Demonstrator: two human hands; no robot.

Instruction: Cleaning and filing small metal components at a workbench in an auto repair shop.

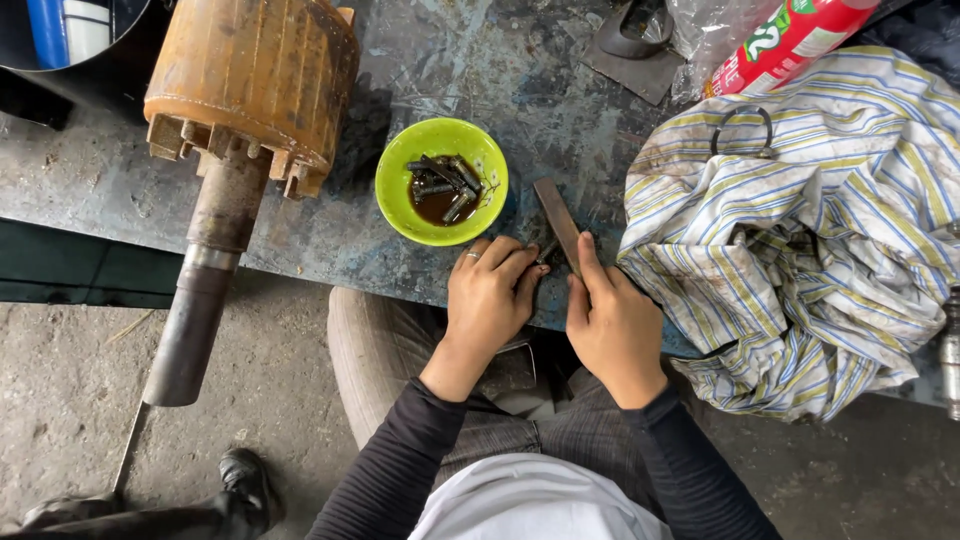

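At bench edge, right hand [612,325] grips flat metal bar [557,220], left hand [490,295] pinches small part w/ curled fingers

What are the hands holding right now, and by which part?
The right hand holds a flat metal file by its near end, on the bench edge. The left hand pinches a small dark part against it; its exact grip is hidden.

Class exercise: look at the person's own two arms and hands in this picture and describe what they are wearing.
Both arms are covered to the wrist by snug, dark, finely ribbed long sleeves. The left hand is bare and has a ring on one finger. The right hand is bare too, with no glove or ring showing.
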